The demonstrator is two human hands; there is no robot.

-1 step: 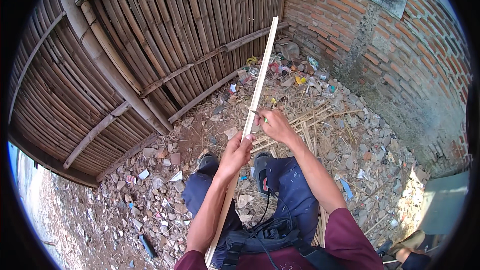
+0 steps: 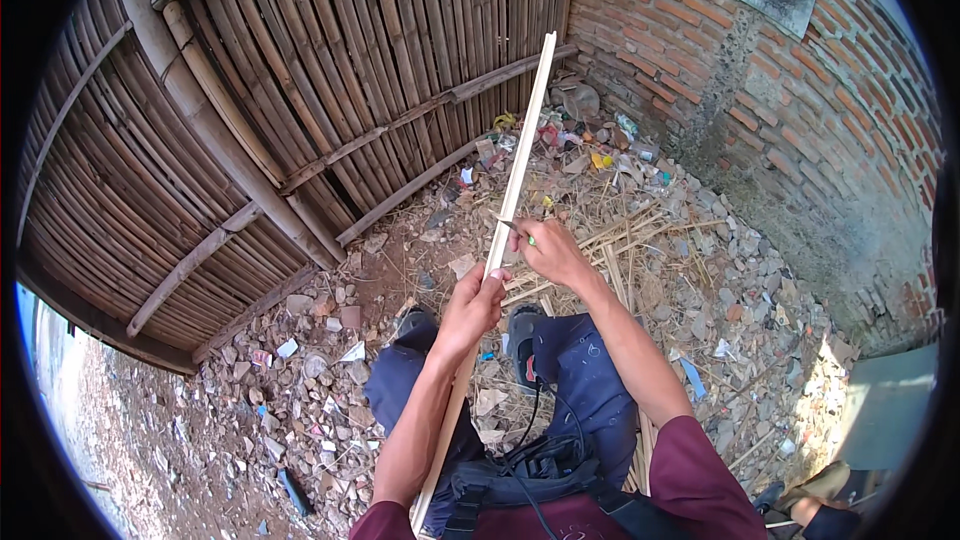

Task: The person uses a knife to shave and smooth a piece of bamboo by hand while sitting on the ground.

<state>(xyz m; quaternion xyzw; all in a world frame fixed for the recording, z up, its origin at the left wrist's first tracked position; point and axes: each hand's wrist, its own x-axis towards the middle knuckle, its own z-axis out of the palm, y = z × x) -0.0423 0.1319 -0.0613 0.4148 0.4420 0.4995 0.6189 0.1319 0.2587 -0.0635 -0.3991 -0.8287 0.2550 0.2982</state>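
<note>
A long, pale split-bamboo strip (image 2: 524, 145) slants up and away from my lap, its far end raised before the fence. My left hand (image 2: 472, 310) is wrapped round it at mid-length, thumb along the top. Just beyond, my right hand (image 2: 550, 253) is closed on a small knife (image 2: 507, 223) whose dark blade lies across the strip, touching it. A bit of green shows at the handle; the fingers hide most of it. The strip's lower part passes under my left forearm, down beside my leg.
A bamboo fence (image 2: 400, 40) stands at the left, a brick wall (image 2: 680, 50) at the right. Stones and litter cover the ground. Several cut bamboo strips (image 2: 625, 232) lie beyond my knees. At the lower right, part of another person (image 2: 825, 485) shows.
</note>
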